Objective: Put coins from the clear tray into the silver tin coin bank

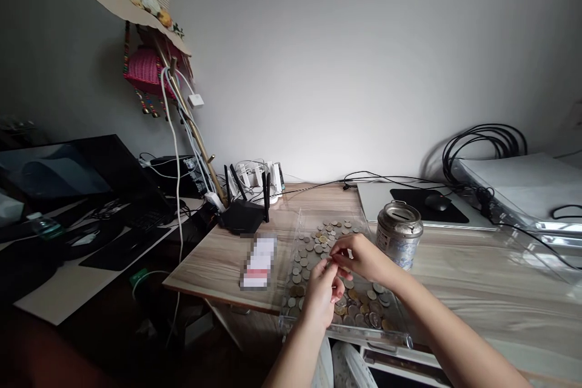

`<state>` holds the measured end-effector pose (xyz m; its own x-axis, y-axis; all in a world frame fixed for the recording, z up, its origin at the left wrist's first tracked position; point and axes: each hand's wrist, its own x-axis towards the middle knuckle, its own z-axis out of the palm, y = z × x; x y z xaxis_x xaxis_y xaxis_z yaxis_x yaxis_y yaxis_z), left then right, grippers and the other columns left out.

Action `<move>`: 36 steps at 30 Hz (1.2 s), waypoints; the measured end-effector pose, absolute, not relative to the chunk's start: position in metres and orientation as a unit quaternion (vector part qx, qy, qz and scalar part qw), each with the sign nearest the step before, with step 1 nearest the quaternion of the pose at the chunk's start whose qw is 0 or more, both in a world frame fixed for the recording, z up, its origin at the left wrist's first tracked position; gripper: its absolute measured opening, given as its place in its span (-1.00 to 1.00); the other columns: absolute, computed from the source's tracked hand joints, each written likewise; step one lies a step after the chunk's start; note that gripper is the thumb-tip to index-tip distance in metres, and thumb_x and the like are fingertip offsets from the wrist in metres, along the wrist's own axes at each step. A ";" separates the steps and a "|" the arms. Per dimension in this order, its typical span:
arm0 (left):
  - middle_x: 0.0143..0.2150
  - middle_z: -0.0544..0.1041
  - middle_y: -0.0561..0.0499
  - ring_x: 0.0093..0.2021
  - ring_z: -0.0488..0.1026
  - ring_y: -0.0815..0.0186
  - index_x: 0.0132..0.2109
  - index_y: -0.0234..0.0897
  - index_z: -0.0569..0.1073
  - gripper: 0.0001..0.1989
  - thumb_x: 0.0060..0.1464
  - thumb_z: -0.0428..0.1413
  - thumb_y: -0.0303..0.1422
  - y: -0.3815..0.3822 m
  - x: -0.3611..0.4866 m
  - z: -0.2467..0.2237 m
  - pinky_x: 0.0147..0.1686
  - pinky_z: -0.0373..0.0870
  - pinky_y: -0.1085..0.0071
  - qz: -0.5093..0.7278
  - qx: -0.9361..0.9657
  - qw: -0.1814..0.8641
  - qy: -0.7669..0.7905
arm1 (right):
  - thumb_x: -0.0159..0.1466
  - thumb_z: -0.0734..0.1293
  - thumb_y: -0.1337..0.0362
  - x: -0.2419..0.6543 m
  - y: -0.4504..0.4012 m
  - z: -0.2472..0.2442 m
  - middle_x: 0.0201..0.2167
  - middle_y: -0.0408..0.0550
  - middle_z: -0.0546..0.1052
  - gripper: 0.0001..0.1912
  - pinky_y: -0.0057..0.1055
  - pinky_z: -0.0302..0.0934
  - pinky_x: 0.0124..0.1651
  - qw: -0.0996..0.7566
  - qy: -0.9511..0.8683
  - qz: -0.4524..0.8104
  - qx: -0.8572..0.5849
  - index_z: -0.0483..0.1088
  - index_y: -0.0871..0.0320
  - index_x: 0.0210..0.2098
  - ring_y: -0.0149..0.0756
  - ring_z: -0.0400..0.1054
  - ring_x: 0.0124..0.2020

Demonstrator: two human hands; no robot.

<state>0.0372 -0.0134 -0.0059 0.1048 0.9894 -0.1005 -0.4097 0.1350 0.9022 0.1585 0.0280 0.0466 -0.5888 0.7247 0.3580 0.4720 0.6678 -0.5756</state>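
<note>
My left hand is closed in a pinch over a clear plastic tray, with what looks like a coin at its fingertips. Its fingers meet those of my right hand, which is also pinched; whatever lies between the right fingertips is too small and hidden to make out. Under both hands, many loose silver and gold-coloured coins are spread in the tray, denser near its front right. Just right of the tray stands a round metal tin with a slot in its lid.
A black router and a blurred paper lie left of the tray. At the back right are a mouse on a black pad, coiled cables and a clear plastic case. A laptop stands on the left.
</note>
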 end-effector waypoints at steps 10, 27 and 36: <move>-0.59 0.36 0.09 -0.73 0.12 0.56 -0.32 -0.31 0.29 -0.80 -0.17 0.03 -0.34 -0.011 0.035 -0.010 -0.71 -0.24 0.56 0.526 0.303 0.698 0.381 | 0.07 0.27 0.11 0.228 0.038 0.074 -0.44 -0.04 0.51 -0.74 -0.44 0.21 -0.43 0.531 -0.687 0.102 -0.485 0.44 0.16 -0.37 -0.33 0.35 -0.47; -0.66 0.33 0.10 -0.79 -0.02 0.62 -0.42 -0.34 0.31 -0.66 -0.07 0.04 -0.09 -0.013 0.036 -0.011 -0.73 -0.29 0.54 0.506 0.388 0.672 0.376 | 0.16 0.18 0.17 0.224 0.035 0.077 -0.45 -0.03 0.47 -0.73 -0.42 0.16 -0.37 0.521 -0.694 -0.066 -0.494 0.43 0.17 -0.31 -0.35 0.29 -0.47; -0.61 0.32 0.11 -0.75 -0.01 0.61 -0.45 -0.31 0.24 -0.87 -0.08 -0.01 -0.33 -0.011 0.037 -0.012 -0.70 -0.26 0.55 0.507 0.339 0.703 0.366 | 0.14 0.19 0.32 0.157 0.029 0.043 -0.49 -0.08 0.48 -0.81 -0.52 0.11 -0.43 0.242 -0.880 0.174 -0.369 0.44 0.16 -0.40 -0.40 0.30 -0.48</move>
<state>0.0372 -0.0107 -0.0117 0.2185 0.9608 -0.1707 -0.4648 0.2563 0.8475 0.1574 0.0285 0.0429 -0.6108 0.7342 0.2966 0.5658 0.6667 -0.4851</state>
